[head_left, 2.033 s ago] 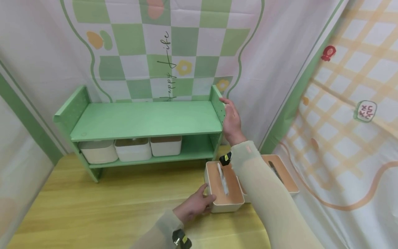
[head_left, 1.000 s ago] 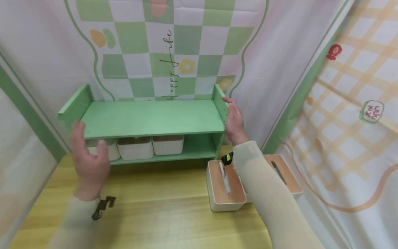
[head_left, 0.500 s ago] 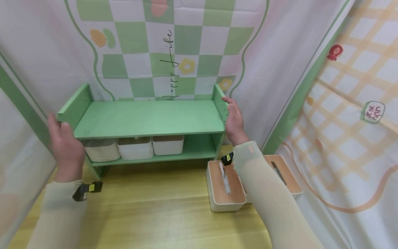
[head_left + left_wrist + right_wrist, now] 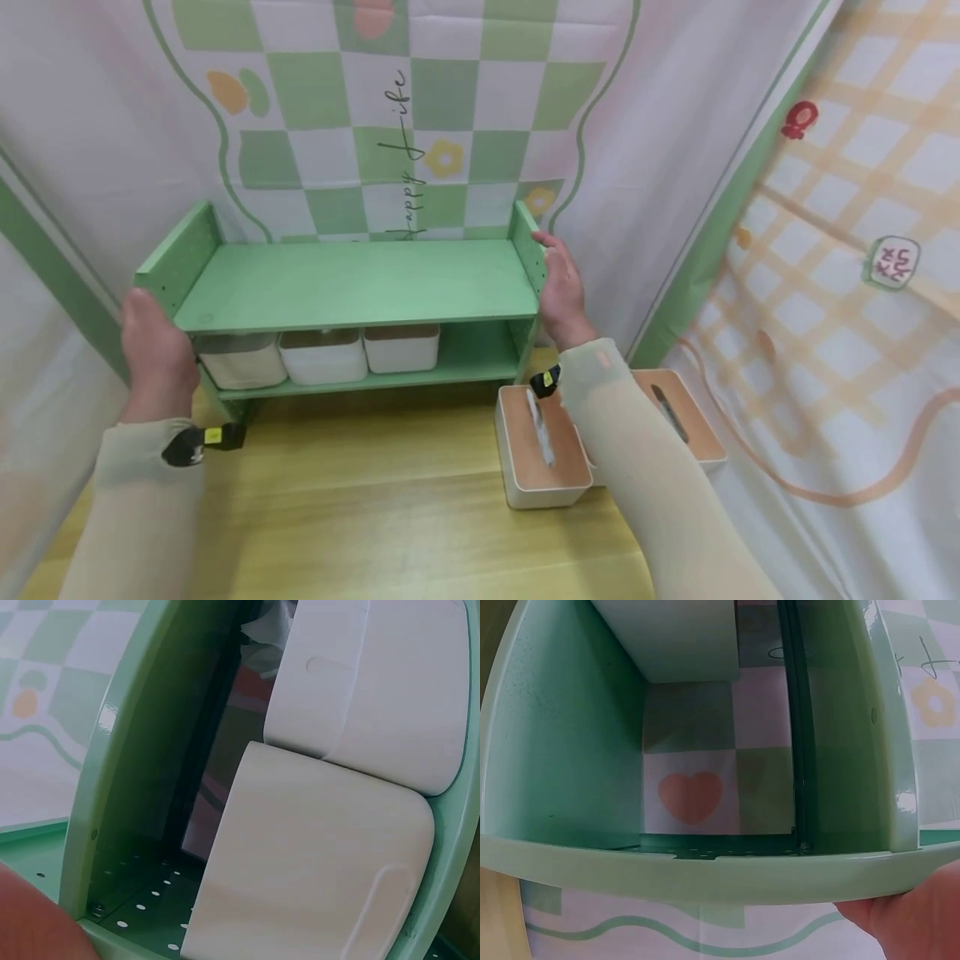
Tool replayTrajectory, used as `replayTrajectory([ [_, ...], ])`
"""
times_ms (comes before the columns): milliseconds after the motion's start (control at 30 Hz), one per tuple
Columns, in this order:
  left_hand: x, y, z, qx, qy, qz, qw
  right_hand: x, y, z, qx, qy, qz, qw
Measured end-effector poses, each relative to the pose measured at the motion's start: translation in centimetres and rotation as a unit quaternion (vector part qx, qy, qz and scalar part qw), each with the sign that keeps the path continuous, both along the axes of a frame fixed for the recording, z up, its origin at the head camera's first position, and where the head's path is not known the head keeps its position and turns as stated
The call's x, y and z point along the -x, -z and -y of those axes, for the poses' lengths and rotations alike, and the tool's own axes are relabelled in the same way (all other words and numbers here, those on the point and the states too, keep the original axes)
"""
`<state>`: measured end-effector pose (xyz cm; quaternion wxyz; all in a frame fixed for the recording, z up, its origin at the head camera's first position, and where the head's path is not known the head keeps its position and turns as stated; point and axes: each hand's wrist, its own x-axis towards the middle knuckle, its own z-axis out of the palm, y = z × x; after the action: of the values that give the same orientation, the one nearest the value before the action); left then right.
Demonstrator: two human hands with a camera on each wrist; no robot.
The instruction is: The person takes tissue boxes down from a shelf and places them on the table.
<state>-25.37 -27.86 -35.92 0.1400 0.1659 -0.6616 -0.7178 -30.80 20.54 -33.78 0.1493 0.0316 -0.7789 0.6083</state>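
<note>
A green two-tier shelf (image 4: 360,283) stands on the wooden table, its raised side panels at both ends. My left hand (image 4: 159,354) rests against the left side panel, its fingers mostly hidden. On the right panel's outer side lies my right hand (image 4: 562,292), fingers extended along it. Three whitish boxes sit side by side on the lower tier: a cream one (image 4: 243,368) at the left, a white one (image 4: 324,362) and another white one (image 4: 402,352). In the left wrist view, white tissue (image 4: 268,634) shows behind the second box (image 4: 405,682).
A tissue box (image 4: 551,498) with an orange-brown lid and a white tissue in its slot stands on the table (image 4: 360,500) near the right. Another such box (image 4: 693,417) is partly behind my right forearm. Patterned curtains (image 4: 450,100) hang close behind and beside the shelf.
My left hand has left the tissue box at the right, crossed leftwards and come to the shelf's left panel. My right hand stays at the right panel.
</note>
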Motion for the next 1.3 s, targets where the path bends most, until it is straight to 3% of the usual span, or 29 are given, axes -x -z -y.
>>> replayTrajectory([
  [500,0.4,0.1,0.2,-0.028,-0.005,-0.002,0.9996,0.6,-0.2,-0.1,-0.016,0.000,0.003,0.9999],
  [600,0.3,0.1,0.1,-0.005,-0.005,0.007,0.9999,0.6,-0.2,-0.2,-0.024,0.005,0.005,0.9997],
  [667,0.1,0.5,0.2,0.033,0.012,0.015,0.9993,0.5,-0.3,-0.2,-0.030,0.009,0.008,0.9995],
  [833,-1.6,2.6,-0.2,0.128,0.079,0.057,0.9870,0.3,-0.1,-0.1,-0.027,0.007,0.019,0.9994],
  [933,-3.3,3.8,-1.6,0.154,0.100,0.073,0.9804,0.1,0.0,-0.1,-0.025,0.006,0.022,0.9994],
  [1000,-4.5,4.4,-3.3,0.184,0.106,0.064,0.9751,0.0,0.0,0.0,-0.020,0.004,0.020,0.9996],
  [1067,-5.8,4.7,-5.1,0.246,0.119,0.051,0.9607,0.0,0.0,0.0,-0.017,0.000,0.017,0.9997],
  [1133,-6.9,4.9,-7.2,0.306,0.150,0.039,0.9394,0.0,0.0,0.0,-0.016,-0.004,0.011,0.9998],
  [1200,-7.4,5.3,-9.1,0.370,0.182,-0.002,0.9109,0.0,-0.1,0.0,-0.015,-0.007,0.006,0.9998],
  [1300,-7.2,6.2,-11.7,0.447,0.237,-0.071,0.8597,0.1,-0.1,-0.2,-0.025,-0.003,0.002,0.9997],
])
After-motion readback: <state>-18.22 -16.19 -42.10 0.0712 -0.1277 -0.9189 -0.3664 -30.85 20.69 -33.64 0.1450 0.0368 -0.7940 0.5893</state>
